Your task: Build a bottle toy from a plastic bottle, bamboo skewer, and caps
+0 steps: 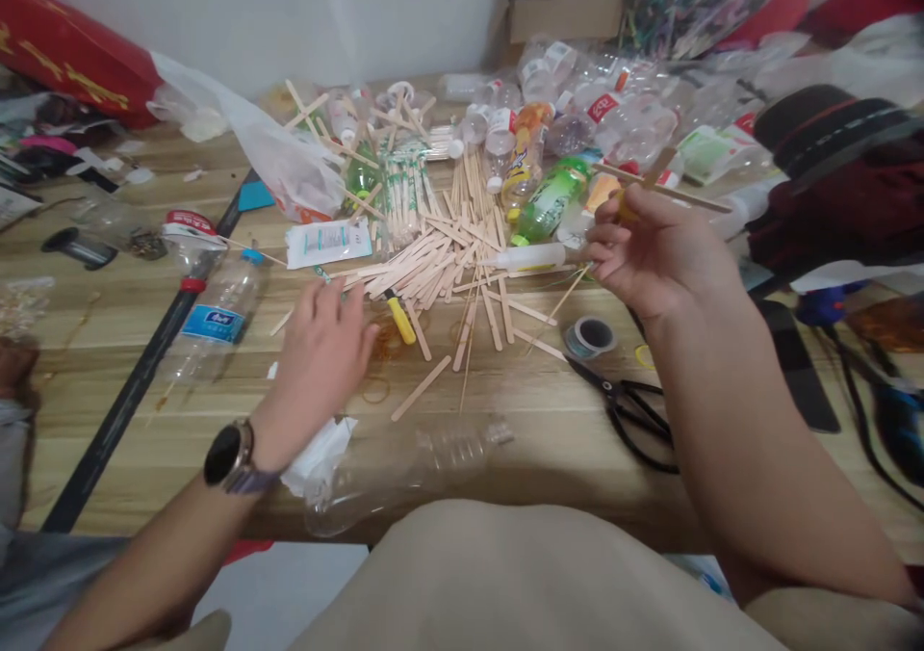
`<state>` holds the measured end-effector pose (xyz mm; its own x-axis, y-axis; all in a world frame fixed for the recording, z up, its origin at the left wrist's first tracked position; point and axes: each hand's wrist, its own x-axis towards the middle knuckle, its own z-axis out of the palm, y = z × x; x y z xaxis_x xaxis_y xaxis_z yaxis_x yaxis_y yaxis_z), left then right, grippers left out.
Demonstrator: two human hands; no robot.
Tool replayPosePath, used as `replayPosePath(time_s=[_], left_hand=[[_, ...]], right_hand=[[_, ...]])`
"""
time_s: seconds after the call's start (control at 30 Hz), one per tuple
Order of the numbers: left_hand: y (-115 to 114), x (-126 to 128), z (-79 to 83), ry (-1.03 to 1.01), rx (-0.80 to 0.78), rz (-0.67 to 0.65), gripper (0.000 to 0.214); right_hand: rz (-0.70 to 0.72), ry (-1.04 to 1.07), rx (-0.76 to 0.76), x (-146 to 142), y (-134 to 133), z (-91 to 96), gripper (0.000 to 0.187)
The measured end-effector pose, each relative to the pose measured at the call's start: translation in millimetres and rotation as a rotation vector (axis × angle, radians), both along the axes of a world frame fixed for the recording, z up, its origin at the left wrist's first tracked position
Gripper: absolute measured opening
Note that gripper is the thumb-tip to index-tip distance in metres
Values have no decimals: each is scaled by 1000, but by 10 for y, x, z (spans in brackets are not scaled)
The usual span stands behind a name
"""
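My right hand (656, 251) is raised over the table, its fingers closed on craft sticks (689, 192) that cross each other. Low over the tabletop, my left hand (321, 348) has its fingers stretched out and holds nothing that I can see. Just beyond it lies a loose heap of flat craft sticks (433, 261). A yellow-handled tool (400, 319) is to the right of my left fingers, its tip hidden among the sticks. Thin bamboo skewers (473, 184) spread out behind the heap. A white tube (530, 257) lies across the heap's right side.
Black scissors (639, 415) and a small spool (590, 336) lie below my right hand. An empty clear bottle (404, 468) rests along the front edge. Several plastic bottles (613, 121) crowd the back right. A blue-labelled bottle (217, 319) lies left, beside a dark strip (119, 415).
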<state>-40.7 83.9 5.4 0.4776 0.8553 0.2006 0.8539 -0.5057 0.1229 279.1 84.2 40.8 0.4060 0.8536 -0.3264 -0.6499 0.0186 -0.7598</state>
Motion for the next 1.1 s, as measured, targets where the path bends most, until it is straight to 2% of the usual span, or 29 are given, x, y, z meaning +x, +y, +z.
replayPosePath(time_s=[0.03, 0.07, 0.13, 0.2, 0.3, 0.4, 0.53, 0.6, 0.67, 0.77, 0.97, 1.03, 1.1], left_hand=[[-139, 69, -4, 6, -7, -73, 48], [-280, 133, -11, 12, -80, -172, 51], [-529, 246, -30, 53, -358, -339, 59], [-686, 330, -50, 146, -606, -363, 71], [-742, 378, -45, 200, -768, -288, 74], [-687, 293, 40, 148, -792, -199, 72], [-566, -53, 203, -43, -923, -70, 72], [-510, -281, 249, -314, -949, -78, 60], [-478, -492, 265, -625, -915, -110, 57], [-492, -709, 264, -902, -849, -87, 59], [-601, -887, 249, -1068, -856, -113, 62], [-665, -922, 200, -1134, -859, -165, 65], [-761, -947, 122, -1239, -831, -244, 71]], right_hand=[[2, -7, -1, 2, -11, 9, 34], [5, -14, -7, 2, -21, 16, 34], [18, -23, -26, 3, -35, 32, 35], [38, -25, -48, 4, -44, 47, 37], [53, -28, -57, 14, -62, 68, 38], [23, -43, -10, 26, -82, 69, 38], [30, -69, 5, 15, -26, 28, 35], [63, -89, -11, -11, 64, -16, 35], [96, -121, -36, -47, 186, -82, 35], [129, -203, -91, -96, 373, -229, 32], [222, -530, -194, -42, 530, -641, 13], [225, -709, -175, 19, 510, -772, 11], [162, -940, -113, 65, 446, -872, 5]])
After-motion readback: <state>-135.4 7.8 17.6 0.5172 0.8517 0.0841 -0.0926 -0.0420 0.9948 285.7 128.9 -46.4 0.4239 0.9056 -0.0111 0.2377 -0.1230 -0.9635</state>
